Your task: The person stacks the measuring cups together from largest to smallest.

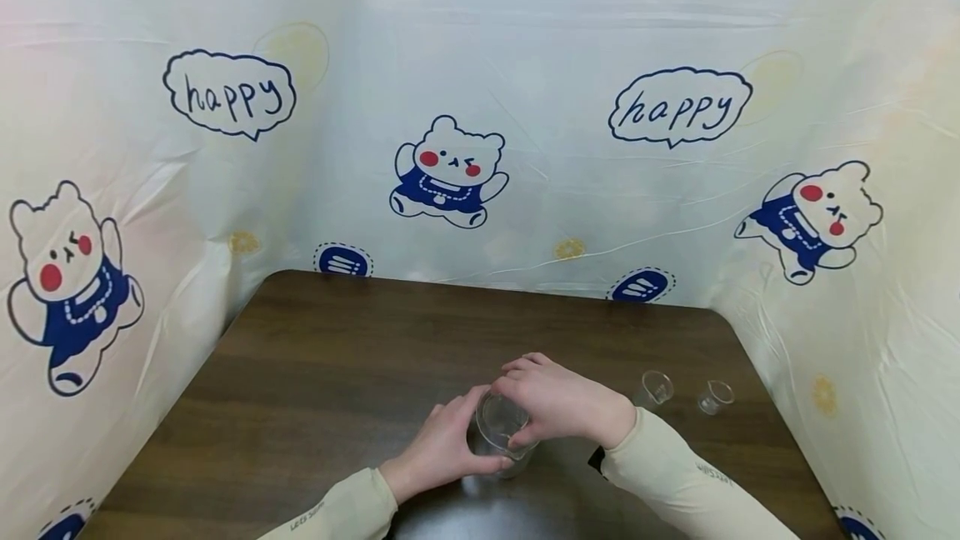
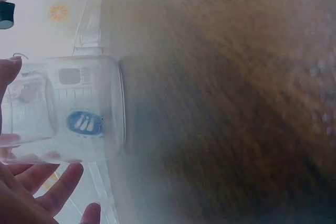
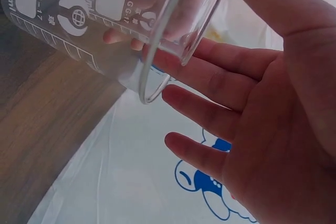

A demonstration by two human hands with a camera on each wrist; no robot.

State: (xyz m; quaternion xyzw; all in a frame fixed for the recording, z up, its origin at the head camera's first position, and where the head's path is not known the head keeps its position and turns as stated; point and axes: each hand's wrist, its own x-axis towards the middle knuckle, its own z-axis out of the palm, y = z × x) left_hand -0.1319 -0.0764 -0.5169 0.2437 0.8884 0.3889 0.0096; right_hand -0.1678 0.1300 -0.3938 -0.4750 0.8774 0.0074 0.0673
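Note:
A large glass beaker [image 1: 504, 417], marked 500ml in the right wrist view, stands upright on the wooden table. Inside its mouth is a smaller glass beaker [image 3: 118, 11] marked 100ml; in the left wrist view the small beaker [image 2: 34, 106] sits in the upper part, above the large one's base. My left hand [image 1: 448, 442] holds the large beaker from the left, thumb on the near side and fingers round the far side. From above, my right hand [image 1: 564, 400] pinches the small beaker's rim between thumb and fingers; its other fingers are spread.
Two more small glass beakers stand to the right on the dark table [image 1: 315, 373]: a taller one [image 1: 654, 391] and, farther right, a shorter one [image 1: 714, 398]. A printed pale cloth [image 1: 555, 40] hangs around the table's back and sides.

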